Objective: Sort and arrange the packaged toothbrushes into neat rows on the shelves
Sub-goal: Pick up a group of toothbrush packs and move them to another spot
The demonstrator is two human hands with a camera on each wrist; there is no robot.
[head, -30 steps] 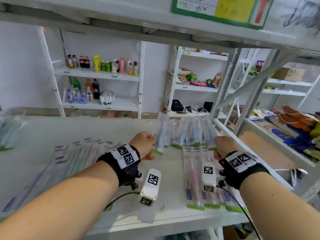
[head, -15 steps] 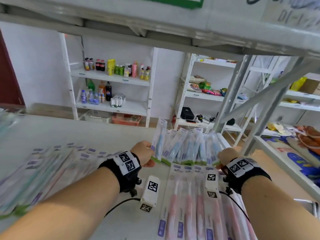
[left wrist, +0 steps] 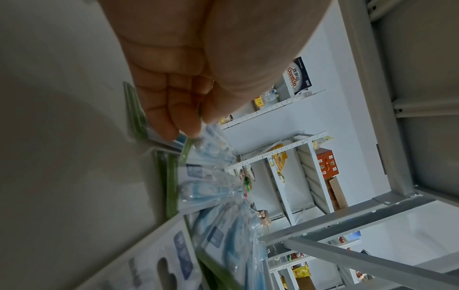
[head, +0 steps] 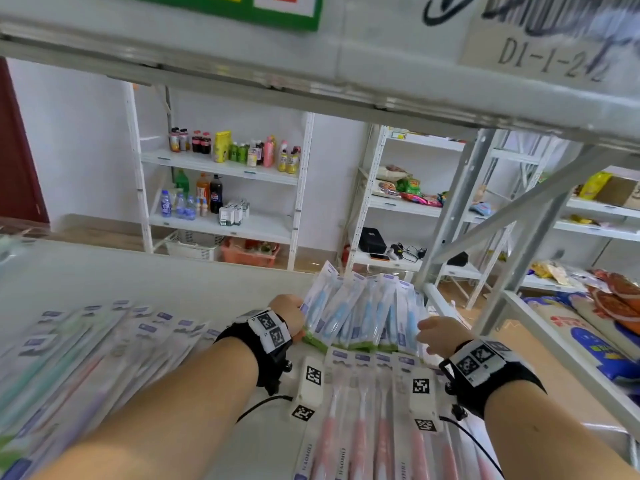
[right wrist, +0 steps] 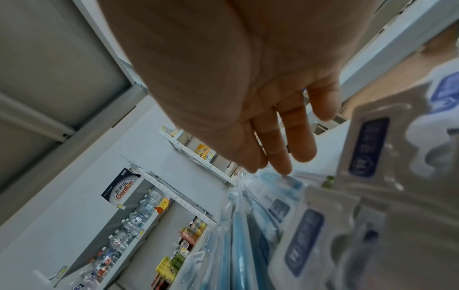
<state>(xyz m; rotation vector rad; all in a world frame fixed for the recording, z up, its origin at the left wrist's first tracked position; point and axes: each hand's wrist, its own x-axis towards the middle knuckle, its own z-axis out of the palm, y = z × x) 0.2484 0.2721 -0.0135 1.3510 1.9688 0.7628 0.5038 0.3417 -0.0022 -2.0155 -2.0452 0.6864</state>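
A fan of blue toothbrush packs (head: 360,313) stands leaning at the back right of the white shelf (head: 173,282). My left hand (head: 301,311) pinches the leftmost blue pack by its green bottom edge; the left wrist view shows thumb and fingers of that hand (left wrist: 191,129) closed on this pack (left wrist: 211,145). At the fan's right end my right hand (head: 424,332) has its straight fingers (right wrist: 283,166) touching the blue packs (right wrist: 248,225). A row of pink toothbrush packs (head: 360,427) lies flat in front. More mixed packs (head: 104,348) lie in a blurred row on the left.
The upper shelf board (head: 311,64) hangs low overhead. Grey steel uprights and a diagonal brace (head: 450,216) stand just right of the blue packs. Across the aisle are white racks with bottles (head: 221,168) and snacks (head: 408,192). Bags (head: 588,341) lie on the neighbouring shelf at right.
My left hand has tilted its blue pack from upright to lean against the left end of the fan. The right hand stays at the right end. The view has tilted upward.
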